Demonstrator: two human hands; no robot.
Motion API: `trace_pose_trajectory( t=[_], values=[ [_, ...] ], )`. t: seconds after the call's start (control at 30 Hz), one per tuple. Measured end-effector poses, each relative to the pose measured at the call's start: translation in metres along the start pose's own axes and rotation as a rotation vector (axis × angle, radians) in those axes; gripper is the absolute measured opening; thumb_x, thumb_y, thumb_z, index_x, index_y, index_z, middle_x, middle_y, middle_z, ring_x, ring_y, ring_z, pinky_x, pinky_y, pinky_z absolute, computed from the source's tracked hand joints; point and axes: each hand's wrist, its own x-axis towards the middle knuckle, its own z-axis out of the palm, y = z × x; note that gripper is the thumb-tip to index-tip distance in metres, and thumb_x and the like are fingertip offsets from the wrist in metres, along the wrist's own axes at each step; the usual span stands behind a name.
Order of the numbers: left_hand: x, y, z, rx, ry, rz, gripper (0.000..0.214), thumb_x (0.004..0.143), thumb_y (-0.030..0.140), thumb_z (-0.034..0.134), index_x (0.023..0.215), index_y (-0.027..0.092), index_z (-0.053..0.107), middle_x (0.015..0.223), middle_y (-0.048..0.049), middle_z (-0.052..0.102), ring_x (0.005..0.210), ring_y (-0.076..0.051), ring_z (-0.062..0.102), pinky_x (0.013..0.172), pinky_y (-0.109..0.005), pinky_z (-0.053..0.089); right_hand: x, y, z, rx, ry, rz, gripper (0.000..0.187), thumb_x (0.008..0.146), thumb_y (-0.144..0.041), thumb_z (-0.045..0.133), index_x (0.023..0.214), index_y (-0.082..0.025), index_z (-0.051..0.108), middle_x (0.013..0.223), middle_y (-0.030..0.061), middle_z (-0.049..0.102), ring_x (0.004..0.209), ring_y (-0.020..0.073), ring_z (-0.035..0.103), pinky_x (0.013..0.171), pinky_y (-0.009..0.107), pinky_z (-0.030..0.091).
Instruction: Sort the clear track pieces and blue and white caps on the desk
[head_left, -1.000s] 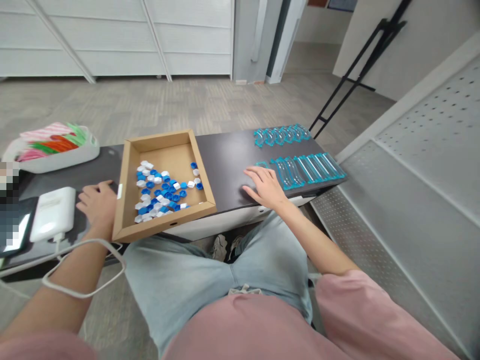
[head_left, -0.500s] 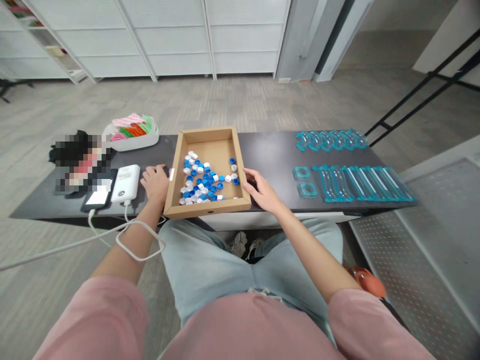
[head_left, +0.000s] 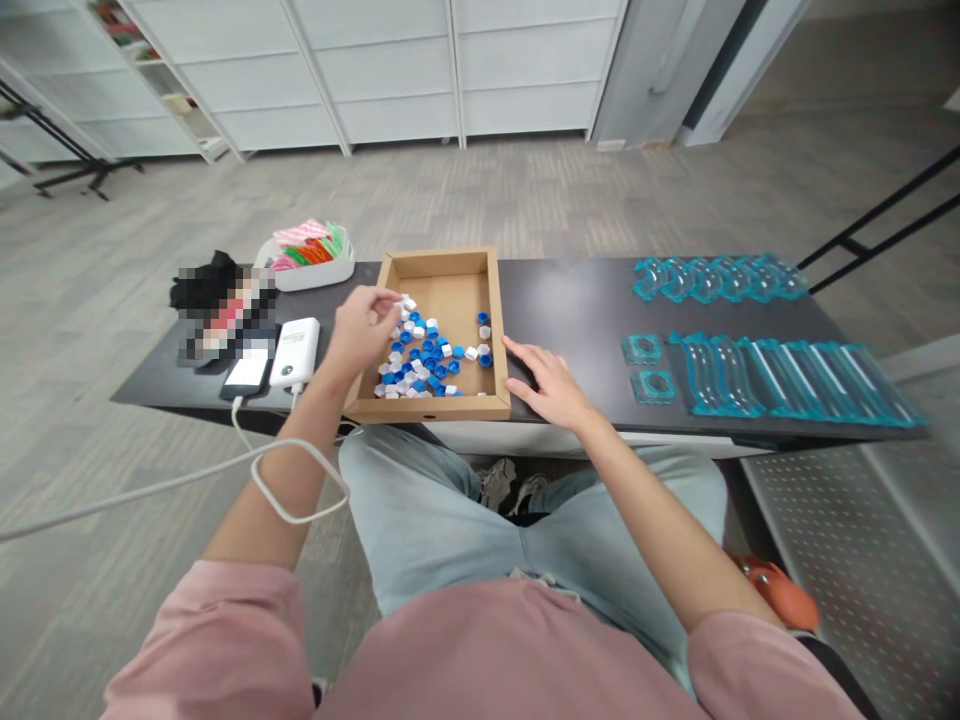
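A shallow cardboard box [head_left: 457,263] on the dark table holds many small white and blue hexagonal pieces [head_left: 429,356], mostly in its left and front part. My left hand [head_left: 365,328] reaches over the box's left wall. Its fingers are bent, with the fingertips close to the white pieces at the upper left of the pile. Whether they touch one is too small to tell, but no piece shows in the hand. My right hand [head_left: 553,383] rests at the outside of the right wall, fingers spread, the fingertips against the cardboard.
Clear teal-edged plastic parts lie to the right: curved ones [head_left: 705,280], two square ones [head_left: 643,349], long tubes [head_left: 810,380]. At left are a white power bank [head_left: 295,352], a phone [head_left: 247,370], a looping white cable [head_left: 300,448] and a white basket [head_left: 319,274] with colourful strips.
My left hand has risen from the table beside the box and moved right, over the wall to the pieces. My right hand has spread its fingers at the right wall. The view has shifted.
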Motion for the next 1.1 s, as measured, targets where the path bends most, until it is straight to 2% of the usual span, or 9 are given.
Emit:
trace_pose_trajectory(
  t=[0.1, 0.17, 0.27, 0.47, 0.63, 0.7, 0.9, 1.03, 1.1],
  values=[
    [0.005, 0.021, 0.023, 0.180, -0.297, 0.179, 0.024, 0.104, 0.032, 0.070, 0.120, 0.023, 0.085, 0.123, -0.0118, 0.077, 0.116, -0.030, 0.073, 0.111, -0.046, 0.053, 0.000, 0.001, 0.000, 0.009, 0.002, 0.001, 0.067, 0.113, -0.070, 0.055, 0.179, -0.055, 0.051, 0.173, 0.0036, 0.067, 0.158, 0.0463, 0.062, 0.124, 0.077, 0.054],
    [0.006, 0.027, 0.037, 0.299, -0.394, 0.228, 0.028, 0.108, 0.035, 0.067, 0.121, 0.023, 0.088, 0.124, -0.0143, 0.078, 0.122, -0.034, 0.072, 0.110, -0.049, 0.052, 0.000, 0.002, 0.000, 0.015, 0.006, 0.006, 0.065, 0.114, -0.069, 0.053, 0.177, -0.054, 0.053, 0.172, 0.0038, 0.067, 0.159, 0.0454, 0.061, 0.126, 0.077, 0.053],
    [0.005, 0.026, 0.049, 0.397, -0.467, 0.234, 0.033, 0.113, 0.036, 0.061, 0.119, 0.024, 0.090, 0.122, -0.0155, 0.079, 0.123, -0.035, 0.072, 0.107, -0.049, 0.051, 0.000, 0.004, 0.001, 0.023, 0.009, 0.014, 0.064, 0.114, -0.069, 0.052, 0.176, -0.053, 0.055, 0.173, 0.0040, 0.066, 0.159, 0.0442, 0.061, 0.127, 0.076, 0.052],
    [0.001, 0.020, 0.050, 0.434, -0.436, 0.174, 0.032, 0.116, 0.036, 0.058, 0.120, 0.025, 0.088, 0.128, -0.0165, 0.078, 0.129, -0.037, 0.069, 0.108, -0.050, 0.048, 0.003, 0.009, 0.002, 0.073, 0.024, 0.034, 0.067, 0.113, -0.067, 0.052, 0.177, -0.047, 0.054, 0.171, 0.0079, 0.069, 0.147, 0.0441, 0.071, 0.125, 0.076, 0.054],
    [0.002, 0.019, 0.053, 0.456, -0.428, 0.198, 0.029, 0.115, 0.035, 0.058, 0.113, 0.023, 0.085, 0.125, -0.0175, 0.078, 0.126, -0.037, 0.069, 0.107, -0.051, 0.048, 0.005, 0.010, 0.004, 0.097, 0.058, 0.051, 0.061, 0.115, -0.066, 0.047, 0.173, -0.049, 0.057, 0.160, 0.0083, 0.076, 0.139, 0.0422, 0.076, 0.123, 0.074, 0.057],
    [0.003, 0.018, 0.053, 0.438, -0.432, 0.218, 0.028, 0.114, 0.035, 0.058, 0.113, 0.024, 0.084, 0.124, -0.0166, 0.079, 0.125, -0.036, 0.071, 0.108, -0.050, 0.049, 0.005, 0.011, 0.004, 0.091, 0.067, 0.051, 0.060, 0.116, -0.065, 0.046, 0.172, -0.048, 0.059, 0.158, 0.0088, 0.077, 0.138, 0.0415, 0.076, 0.122, 0.073, 0.057],
    [0.001, 0.017, 0.051, 0.382, -0.482, 0.234, 0.028, 0.113, 0.038, 0.059, 0.116, 0.022, 0.083, 0.127, -0.0156, 0.082, 0.126, -0.035, 0.074, 0.108, -0.047, 0.053, 0.007, 0.015, 0.006, 0.078, 0.081, 0.064, 0.061, 0.119, -0.068, 0.043, 0.163, -0.033, 0.067, 0.156, 0.0139, 0.077, 0.141, 0.0388, 0.075, 0.123, 0.064, 0.059],
    [-0.002, 0.015, 0.051, 0.345, -0.485, 0.175, 0.023, 0.110, 0.036, 0.064, 0.111, 0.022, 0.082, 0.123, -0.0153, 0.081, 0.127, -0.035, 0.074, 0.110, -0.046, 0.055, 0.008, 0.018, 0.008, 0.090, 0.089, 0.058, 0.057, 0.119, -0.066, 0.045, 0.157, -0.033, 0.070, 0.154, 0.0132, 0.079, 0.141, 0.0383, 0.074, 0.124, 0.064, 0.058],
    [-0.003, 0.014, 0.049, 0.302, -0.439, 0.135, 0.019, 0.109, 0.035, 0.067, 0.111, 0.022, 0.081, 0.125, -0.0147, 0.080, 0.124, -0.034, 0.074, 0.110, -0.045, 0.056, 0.008, 0.017, 0.008, 0.098, 0.091, 0.062, 0.057, 0.118, -0.067, 0.045, 0.156, -0.033, 0.071, 0.154, 0.0133, 0.078, 0.142, 0.0386, 0.074, 0.125, 0.065, 0.058]
  ],
)
